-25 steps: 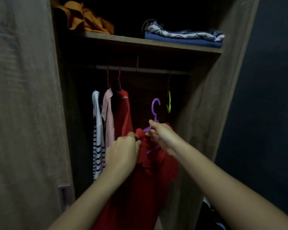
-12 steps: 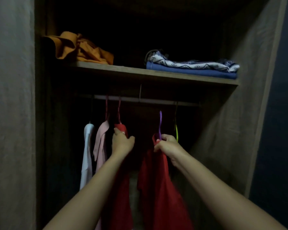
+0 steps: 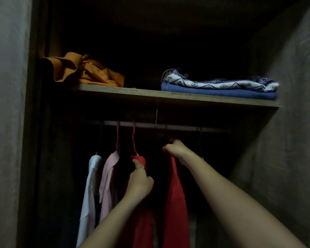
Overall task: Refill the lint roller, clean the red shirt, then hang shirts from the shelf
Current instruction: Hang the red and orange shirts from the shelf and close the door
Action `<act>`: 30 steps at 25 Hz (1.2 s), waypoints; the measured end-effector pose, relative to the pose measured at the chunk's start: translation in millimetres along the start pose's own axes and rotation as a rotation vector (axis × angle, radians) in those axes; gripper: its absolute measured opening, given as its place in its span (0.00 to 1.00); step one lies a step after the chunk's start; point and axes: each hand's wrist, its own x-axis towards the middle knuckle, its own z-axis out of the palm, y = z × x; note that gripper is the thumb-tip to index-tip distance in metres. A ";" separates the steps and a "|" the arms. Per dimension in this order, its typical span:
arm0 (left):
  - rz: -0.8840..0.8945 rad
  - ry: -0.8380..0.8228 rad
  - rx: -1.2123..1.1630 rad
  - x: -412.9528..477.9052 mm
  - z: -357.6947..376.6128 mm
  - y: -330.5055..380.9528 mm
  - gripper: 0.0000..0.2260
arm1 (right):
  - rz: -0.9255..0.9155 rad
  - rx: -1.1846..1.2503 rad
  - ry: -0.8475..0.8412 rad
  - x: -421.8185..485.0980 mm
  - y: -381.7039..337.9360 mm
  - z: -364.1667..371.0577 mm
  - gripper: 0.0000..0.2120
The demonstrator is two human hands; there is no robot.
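The right hand (image 3: pixel 176 149) is closed around the top of a red shirt (image 3: pixel 176 203), lifted close under the rail (image 3: pixel 168 125); its hanger hook is lost in the dark, so whether it sits on the rail cannot be told. The left hand (image 3: pixel 139 179) pinches the shoulder of a second red garment (image 3: pixel 141 221) just beside it, apparently holding it aside. Further left hang a pink shirt (image 3: pixel 108 185) and a white shirt (image 3: pixel 89 194). Above, on the shelf (image 3: pixel 141 92), lie a crumpled orange garment (image 3: pixel 89 72) and a folded patterned cloth (image 3: pixel 222 83) on a folded blue garment (image 3: pixel 218 92).

Judging by this, the roller and cleaning steps look finished and the hanging is under way; the shelf clothes are left to hang.

Half a second ago the purple hook showed clear of the rail; the right hand has since risen, and the left has slipped lower down its garment.
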 end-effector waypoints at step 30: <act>0.293 0.179 0.792 54.4 -267.2 144.6 0.36 | -1.023 -1.186 0.519 -13.6 -117.5 -41.7 0.41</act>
